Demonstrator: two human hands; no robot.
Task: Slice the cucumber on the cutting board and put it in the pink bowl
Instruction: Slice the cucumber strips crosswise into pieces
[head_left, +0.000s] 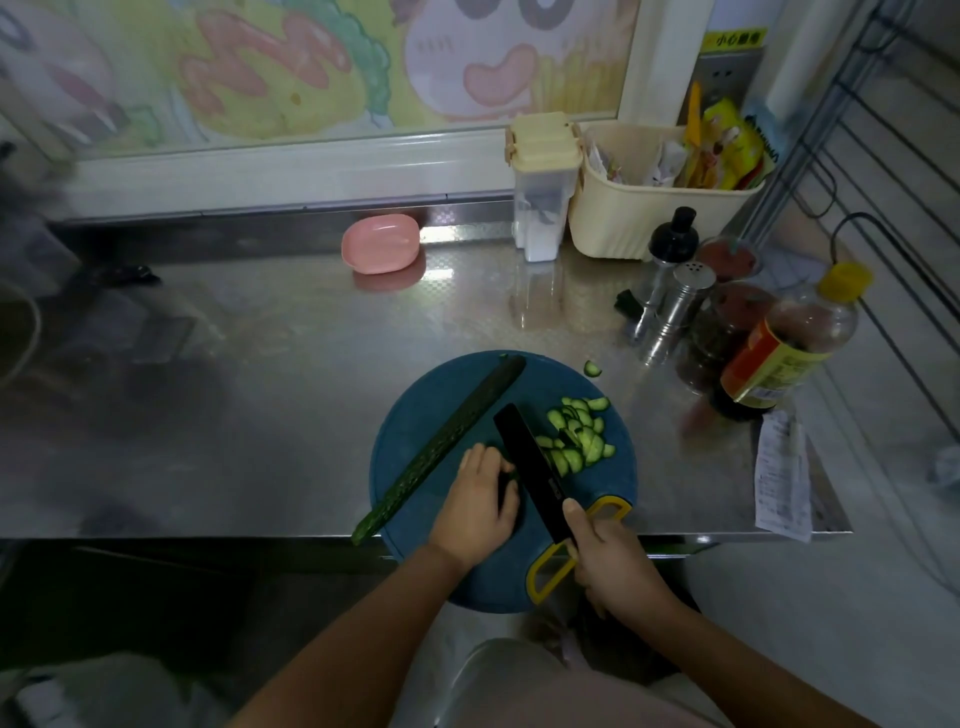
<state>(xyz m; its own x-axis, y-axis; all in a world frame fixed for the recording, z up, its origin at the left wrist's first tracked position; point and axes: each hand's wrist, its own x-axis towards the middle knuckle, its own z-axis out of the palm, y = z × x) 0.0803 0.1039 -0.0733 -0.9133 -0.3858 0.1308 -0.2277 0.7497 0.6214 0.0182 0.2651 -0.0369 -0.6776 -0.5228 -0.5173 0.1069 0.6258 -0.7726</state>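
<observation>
A round blue cutting board (415, 415) with a yellow handle hangs over the counter's front edge. A long dark cucumber half (441, 444) lies diagonally across its left side. My left hand (480, 506) holds down a short dark cucumber piece, mostly hidden under its curled fingers. My right hand (608, 561) grips the handle of a black knife (530, 462), whose blade stands right beside my left fingers. A pile of several green slices (579, 434) lies to the right of the blade. The pink bowl (380, 243) sits at the back of the counter.
One stray slice (592, 369) lies on the steel counter just past the board. Bottles, shakers and jars (727, 322) crowd the right side, with a cream basket (649, 208) and a clear container (543, 187) behind. A paper receipt (782, 478) lies at the right edge.
</observation>
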